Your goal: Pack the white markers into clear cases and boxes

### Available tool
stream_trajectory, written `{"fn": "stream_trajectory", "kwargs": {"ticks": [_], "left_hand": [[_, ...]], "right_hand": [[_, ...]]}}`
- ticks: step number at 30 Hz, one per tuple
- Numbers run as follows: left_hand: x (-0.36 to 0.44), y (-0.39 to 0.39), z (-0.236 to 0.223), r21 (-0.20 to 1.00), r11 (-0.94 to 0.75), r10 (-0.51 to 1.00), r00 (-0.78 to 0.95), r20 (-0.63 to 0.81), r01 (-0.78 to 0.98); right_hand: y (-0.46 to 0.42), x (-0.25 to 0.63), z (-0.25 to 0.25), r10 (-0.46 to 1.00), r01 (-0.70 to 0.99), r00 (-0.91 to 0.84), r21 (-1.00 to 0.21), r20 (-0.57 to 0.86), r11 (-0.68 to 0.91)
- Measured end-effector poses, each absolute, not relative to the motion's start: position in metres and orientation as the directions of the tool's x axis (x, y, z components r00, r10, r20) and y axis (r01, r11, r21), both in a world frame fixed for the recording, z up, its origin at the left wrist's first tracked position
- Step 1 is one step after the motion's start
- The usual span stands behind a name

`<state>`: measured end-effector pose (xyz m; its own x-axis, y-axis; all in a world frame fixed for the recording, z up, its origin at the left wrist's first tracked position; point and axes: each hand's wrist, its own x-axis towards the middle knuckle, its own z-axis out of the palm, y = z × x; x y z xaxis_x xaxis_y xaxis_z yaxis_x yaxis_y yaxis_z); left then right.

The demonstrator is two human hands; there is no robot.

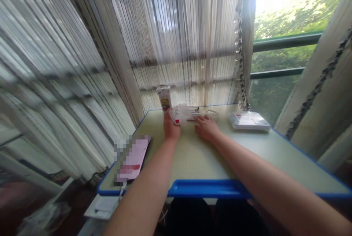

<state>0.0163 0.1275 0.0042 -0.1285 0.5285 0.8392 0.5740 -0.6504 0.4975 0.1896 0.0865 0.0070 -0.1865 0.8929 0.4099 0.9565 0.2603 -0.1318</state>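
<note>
My left hand (171,129) is closed around a clear plastic container (181,113) with a red spot near its lower edge. Beside that container lie several thin white sticks (195,112), some dark at the far ends; I cannot make out exactly what they are. My right hand (207,127) rests palm down on the table with its fingers stretched out, the fingertips at the near end of the sticks. Just beyond it sits another small clear plastic piece (211,112), partly hidden by the hand.
A tall white box (164,97) with a yellow label stands behind my left hand. A flat whitish plastic case (249,121) lies at the right, and a phone-like device (134,159) with a cable lies at the left. The table (198,159) has a raised blue front edge (206,188).
</note>
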Motion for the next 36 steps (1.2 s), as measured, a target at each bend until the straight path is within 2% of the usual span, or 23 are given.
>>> {"fn": "stream_trajectory", "kwargs": {"ticks": [2,4,13,17,21,22,24,26,28,30,32,36], "left_hand": [[0.014,0.127,0.004,0.497,-0.64,0.509,-0.162,0.845,0.586],[0.013,0.126,0.004,0.505,-0.629,0.508,-0.179,0.842,0.591],[0.012,0.124,0.006,0.508,-0.603,0.525,-0.173,0.833,0.615],[0.012,0.122,0.006,0.519,-0.605,0.537,-0.172,0.826,0.604],[0.011,0.122,0.006,0.515,-0.604,0.53,-0.176,0.83,0.609],[0.011,0.121,0.006,0.51,-0.606,0.522,-0.179,0.834,0.611],[0.012,0.121,0.007,0.509,-0.614,0.504,-0.197,0.841,0.603],[0.012,0.121,0.007,0.516,-0.625,0.487,-0.225,0.844,0.585],[0.013,0.12,0.008,0.522,-0.629,0.469,-0.253,0.846,0.576],[0.014,0.121,0.009,0.521,-0.62,0.447,-0.282,0.849,0.587],[0.013,0.123,0.009,0.517,-0.609,0.423,-0.305,0.853,0.601],[0.013,0.125,0.009,0.503,-0.623,0.422,-0.285,0.861,0.598]], "right_hand": [[0.086,0.189,0.008,0.91,0.959,-0.206,-0.109,0.36,0.26],[0.086,0.19,0.008,0.903,0.959,-0.213,-0.094,0.373,0.266],[0.095,0.195,0.005,0.926,0.974,-0.132,-0.128,0.355,0.188],[0.096,0.196,0.005,0.938,0.958,-0.136,-0.201,0.319,0.207],[0.1,0.2,0.006,0.922,0.939,-0.112,-0.265,0.37,0.22],[0.101,0.201,0.007,0.914,0.922,-0.085,-0.317,0.397,0.223],[0.104,0.203,0.008,0.878,0.825,0.031,-0.509,0.477,0.247],[0.106,0.203,0.011,0.822,0.625,0.203,-0.717,0.532,0.31],[0.105,0.201,0.015,0.78,0.423,0.338,-0.826,0.526,0.374],[0.1,0.199,0.021,0.765,0.296,0.411,-0.866,0.497,0.403],[0.093,0.197,0.029,0.736,0.25,0.457,-0.867,0.499,0.432],[0.08,0.196,0.042,0.641,0.338,0.432,-0.773,0.634,0.537]]}}
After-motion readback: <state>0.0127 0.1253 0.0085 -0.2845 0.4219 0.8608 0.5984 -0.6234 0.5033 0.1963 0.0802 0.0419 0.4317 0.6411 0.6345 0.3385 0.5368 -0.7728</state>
